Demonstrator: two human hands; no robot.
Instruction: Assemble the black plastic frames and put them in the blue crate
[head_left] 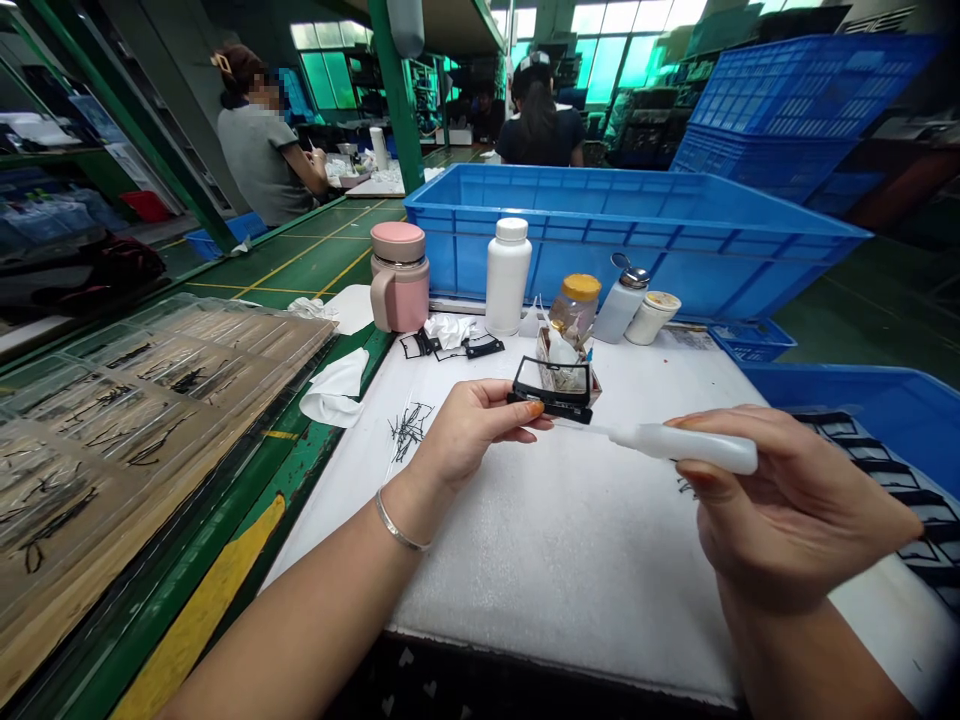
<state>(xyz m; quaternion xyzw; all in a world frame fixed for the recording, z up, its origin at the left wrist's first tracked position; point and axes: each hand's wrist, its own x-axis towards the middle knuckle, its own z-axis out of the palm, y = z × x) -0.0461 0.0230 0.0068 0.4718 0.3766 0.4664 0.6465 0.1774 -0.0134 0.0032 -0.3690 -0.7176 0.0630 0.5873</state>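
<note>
My left hand pinches a small black rectangular frame by its near left edge, above the white work surface. In my right hand is a white squeeze bottle with a long thin nozzle, held sideways between thumb and fingers. Its nozzle points left and its tip comes up to the lower edge of the frame; whether they touch I cannot tell. Thin black strips lie in a loose pile left of my left hand. Behind the frame stands a small box holding little bottles.
Along the back stand a pink mug, a white bottle, a yellow-lidded jar and a pump bottle, before a large blue crate. Compartment trays lie left. More black frames fill the right-hand crate. Two people sit beyond.
</note>
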